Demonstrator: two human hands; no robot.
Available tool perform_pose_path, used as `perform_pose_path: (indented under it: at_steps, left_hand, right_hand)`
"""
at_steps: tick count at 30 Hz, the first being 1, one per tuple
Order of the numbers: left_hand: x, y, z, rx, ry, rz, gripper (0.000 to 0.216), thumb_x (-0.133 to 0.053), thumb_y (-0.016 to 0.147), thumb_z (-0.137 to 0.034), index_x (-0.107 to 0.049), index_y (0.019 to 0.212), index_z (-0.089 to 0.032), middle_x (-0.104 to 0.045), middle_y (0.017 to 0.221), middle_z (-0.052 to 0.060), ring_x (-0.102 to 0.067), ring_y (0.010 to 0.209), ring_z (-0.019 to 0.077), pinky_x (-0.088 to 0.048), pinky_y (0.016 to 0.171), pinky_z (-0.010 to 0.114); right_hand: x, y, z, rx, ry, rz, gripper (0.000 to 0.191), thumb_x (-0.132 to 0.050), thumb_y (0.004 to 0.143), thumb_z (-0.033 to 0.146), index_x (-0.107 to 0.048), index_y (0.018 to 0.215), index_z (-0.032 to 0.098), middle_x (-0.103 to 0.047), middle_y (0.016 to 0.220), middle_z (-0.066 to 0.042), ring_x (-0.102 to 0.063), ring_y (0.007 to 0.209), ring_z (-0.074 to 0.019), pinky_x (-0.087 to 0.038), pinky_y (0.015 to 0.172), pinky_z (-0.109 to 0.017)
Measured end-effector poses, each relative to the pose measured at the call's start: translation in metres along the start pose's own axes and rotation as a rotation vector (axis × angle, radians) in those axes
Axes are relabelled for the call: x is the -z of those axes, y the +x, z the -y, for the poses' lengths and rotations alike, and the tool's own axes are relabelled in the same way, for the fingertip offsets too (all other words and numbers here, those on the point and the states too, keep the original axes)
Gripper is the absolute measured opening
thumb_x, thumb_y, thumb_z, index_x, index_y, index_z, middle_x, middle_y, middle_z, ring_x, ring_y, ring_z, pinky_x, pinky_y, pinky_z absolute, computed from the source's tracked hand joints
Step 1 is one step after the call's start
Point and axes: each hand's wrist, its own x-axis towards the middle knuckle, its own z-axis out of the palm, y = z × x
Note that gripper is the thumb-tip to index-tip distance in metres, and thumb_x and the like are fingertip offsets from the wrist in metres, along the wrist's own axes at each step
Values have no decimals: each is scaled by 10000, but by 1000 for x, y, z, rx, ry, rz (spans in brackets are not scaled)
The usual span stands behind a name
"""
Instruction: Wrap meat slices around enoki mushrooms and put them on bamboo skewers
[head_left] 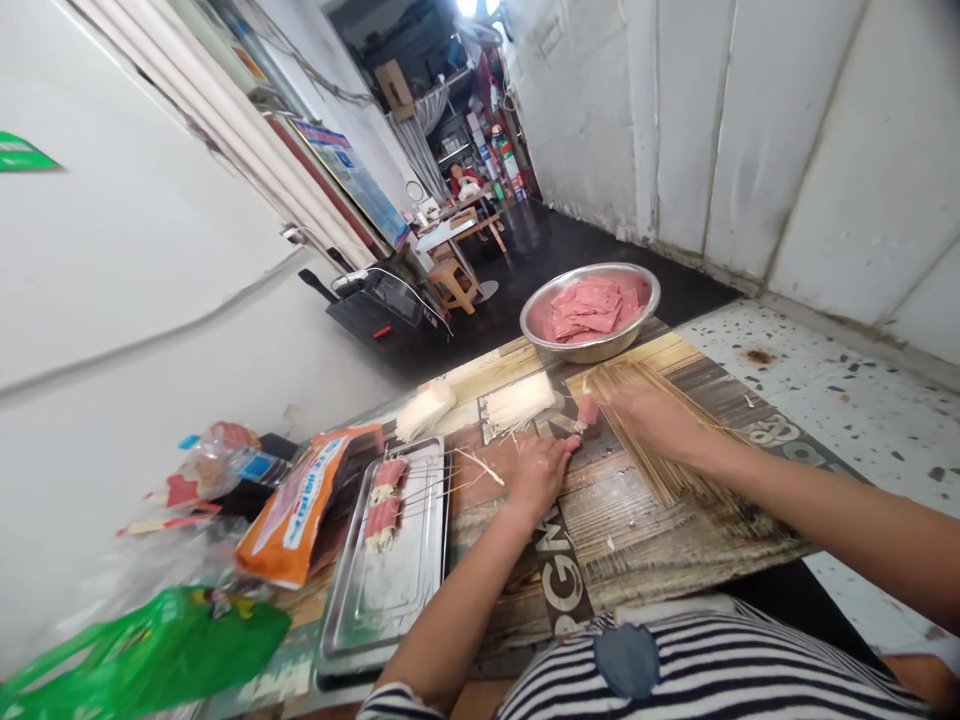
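Left hand curling, pink meat showing at fingertips, grip unclear; right hand covering skewers, closure unclear. Meat roll lying between both hands' fingers, probably feeling soft, light, slippery; middle suiting gentle pinch.

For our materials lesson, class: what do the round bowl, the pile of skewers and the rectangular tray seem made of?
Round bowl: probably stainless steel, smooth, from its bright, reflective rim.
Skewers: likely bamboo, uncoated-looking, from their tan colour and thin, straight shape.
Rectangular tray: metal, shiny, given its silvery reflections; steel or aluminium stays open.
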Motion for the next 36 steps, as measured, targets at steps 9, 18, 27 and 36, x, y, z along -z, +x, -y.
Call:
perform_pose_path:
  at_steps: [9, 18, 27, 36]
  left_hand:
    - [2, 3, -7, 81, -27, 2, 352, -404, 992, -321, -717, 934, -170, -663, 762, 57, -559, 732, 174, -416, 707, 307]
    - [6, 5, -8, 72, -30, -20, 381, -404, 991, -338, -729, 898, -163, -653, 733, 58, -535, 702, 167, -398, 681, 296]
    - [1, 5, -4, 47, -51, -14, 411, -375, 997, -359, -733, 933, -167, -649, 718, 66, -540, 692, 173, -409, 696, 316]
    - [0, 6, -2, 33, -72, -12, 416, -370, 997, -365, -733, 955, -164, -654, 720, 73, -553, 702, 179, -420, 697, 321]
  right_hand:
    - [2, -84, 54, -159, 31, 42, 287, -408, 904, 210, -681, 816, 190, -684, 759, -57, -608, 682, -170, -407, 630, -254]
    - [-8, -88, 79, -152, -352, 191, 205, -481, 809, 49, -617, 935, 137, -658, 652, -64, -608, 598, -176, -309, 541, -272]
    - [-23, -89, 77, -46, -396, 145, 184, -502, 790, 33, -609, 891, 143, -643, 580, -43, -584, 513, -158, -187, 493, -300]
    - [-29, -92, 73, -16, -417, 20, 172, -512, 805, 50, -631, 875, 153, -616, 536, -22, -562, 476, -163, -154, 503, -318]
